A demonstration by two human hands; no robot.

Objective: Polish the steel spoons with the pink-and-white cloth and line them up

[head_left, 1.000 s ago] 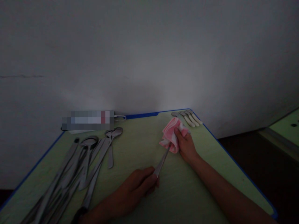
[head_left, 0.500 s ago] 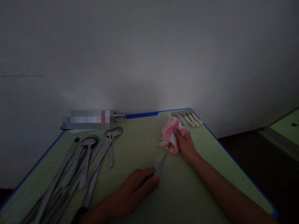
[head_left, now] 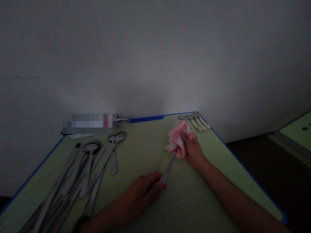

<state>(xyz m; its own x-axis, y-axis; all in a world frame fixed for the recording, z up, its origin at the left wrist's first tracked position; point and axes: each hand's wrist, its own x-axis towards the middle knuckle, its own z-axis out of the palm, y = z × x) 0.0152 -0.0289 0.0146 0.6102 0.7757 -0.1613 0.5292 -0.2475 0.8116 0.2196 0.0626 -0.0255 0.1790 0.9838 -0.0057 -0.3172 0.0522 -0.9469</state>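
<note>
A pale green, blue-edged tabletop (head_left: 143, 152) is standing against a plain grey wall (head_left: 155, 58). On its left side, a jumbled pile of long silver metal cutlery (head_left: 75, 174) is spreading toward the near edge, with spoon bowls lying at its far end; the left forearm is covering part of its near side. Behind the pile, a blurred-out oblong object (head_left: 89, 124) is sitting at the far left corner, a thin white cord loop (head_left: 123, 122) sticking out from its right. At the far right corner, white-handled metal cutlery (head_left: 199, 124) is lying side by side.

A slim silver metal utensil (head_left: 168, 168) is pointing away from the person and slightly rightward, its long axis running diagonally. A folded pink-and-white cloth (head_left: 178, 139) is hiding its far end, so its kind is impossible to tell.

The utensil is lying between the two hands, well to the right of the pile. The left hand (head_left: 143, 195) is gripping its near end with closed fingers; the right hand (head_left: 193, 147) is pinching the cloth around its far end, thumb on top.
</note>
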